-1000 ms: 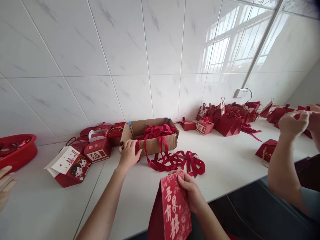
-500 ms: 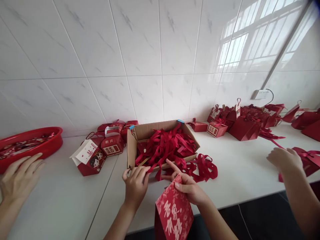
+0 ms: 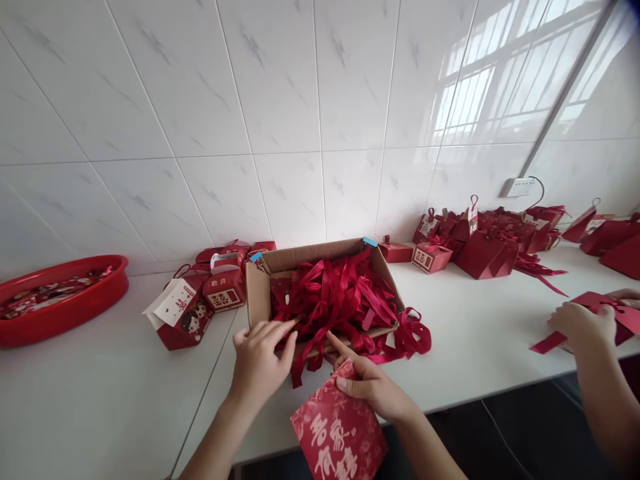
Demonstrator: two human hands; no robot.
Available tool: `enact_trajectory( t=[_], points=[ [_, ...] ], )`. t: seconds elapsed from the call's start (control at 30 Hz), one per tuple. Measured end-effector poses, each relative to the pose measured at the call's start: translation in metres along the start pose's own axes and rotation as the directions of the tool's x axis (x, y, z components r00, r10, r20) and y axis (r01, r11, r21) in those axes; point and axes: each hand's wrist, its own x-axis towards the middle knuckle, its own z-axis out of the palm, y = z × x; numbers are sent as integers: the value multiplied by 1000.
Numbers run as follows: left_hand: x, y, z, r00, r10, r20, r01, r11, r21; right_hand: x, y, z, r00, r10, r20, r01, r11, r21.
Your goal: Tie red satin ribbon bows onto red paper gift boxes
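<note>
My left hand [image 3: 265, 357] rests over the front left corner of a cardboard box [image 3: 259, 293]. Its fingers reach over the rim toward a tangle of red ribbons [image 3: 340, 293], thumb apart from them. My right hand [image 3: 373, 383] grips the top edge of a red gift box [image 3: 340, 427] printed with pale Chinese characters, held in front of the counter edge. The right index finger stretches out to the ribbons at the cardboard box's front rim. Loose ribbon loops [image 3: 415, 337] spill out at the right of the cardboard box.
A red plastic basin [image 3: 113, 290] stands far left. Small red gift boxes [image 3: 225, 290] sit left of the cardboard box, and many more [image 3: 487, 253] along the wall at right. At far right a co-worker's hands [image 3: 585, 327] handle a red box with ribbon [image 3: 623, 320].
My left fingers have loosened and moved slightly inward over the rim. The cardboard box has shifted slightly. The gift box has swung left. Another person's hand at far left has left the view.
</note>
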Motion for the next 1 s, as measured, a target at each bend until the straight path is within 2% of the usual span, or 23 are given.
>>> enact_trajectory(
  t=[0.1, 0.2, 0.27, 0.37, 0.43, 0.57, 0.63, 0.7, 0.77, 0.83, 0.9, 1.0],
  points=[
    [40, -2, 4, 994, -60, 92, 64, 997, -37, 1, 5, 3, 1000, 6, -17, -4, 997, 81],
    [76, 0, 15, 984, -66, 167, 73, 997, -35, 2, 7, 6, 999, 19, -27, -15, 990, 141],
    [94, 6, 23, 979, -19, 202, 26, 999, -32, 2, 6, 6, 1000, 10, -22, -6, 988, 157],
    [112, 24, 36, 949, 148, 277, -133, 988, -72, 2, 2, 6, 1000, -12, -10, 13, 990, 139],
    [121, 39, 45, 893, 280, 351, -256, 960, -115, 2, 1, 6, 1000, -9, -12, 11, 992, 125],
    [131, 65, 67, 735, 456, 502, -439, 884, -161, 2, -1, 9, 999, 10, -51, -6, 997, 74],
    [131, 72, 78, 661, 510, 551, -507, 844, -173, 3, -2, 11, 998, 10, -56, -6, 998, 62],
    [129, 73, 86, 621, 505, 599, -537, 831, -144, 3, -4, 12, 999, -6, -40, 9, 997, 77],
    [127, 68, 88, 621, 453, 639, -534, 842, -78, 4, -7, 13, 1000, -19, -17, 20, 995, 100],
    [128, 58, 83, 641, 385, 664, -514, 858, -2, 5, -8, 12, 1000, -28, -7, 28, 995, 91],
    [132, 45, 72, 685, 298, 665, -472, 877, 93, 6, -7, 11, 999, -43, -7, 43, 997, 57],
    [142, 24, 48, 784, 98, 613, -347, 888, 302, 6, -3, 10, 1000, 2, -13, -1, 997, 83]
  ],
)
